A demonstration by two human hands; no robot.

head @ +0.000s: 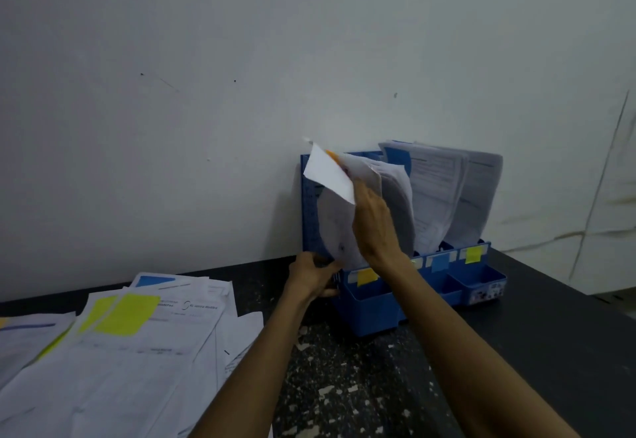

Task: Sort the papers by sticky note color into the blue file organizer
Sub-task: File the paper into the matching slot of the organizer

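The blue file organizer (364, 310) stands on the dark tabletop (537, 317) against the wall, with papers upright in its slots and an orange-yellow label (366, 276), a blue label (440, 262) and a yellow label (473, 254) on its front. The left hand (311, 277) grips the lower front corner of the organizer's left wall, while the right hand (375, 227) rests with extended fingers against a bent sheet (330, 176) in the leftmost slot. Loose papers (120, 368) bearing yellow sticky notes (127, 313) lie spread at the left of the tabletop.
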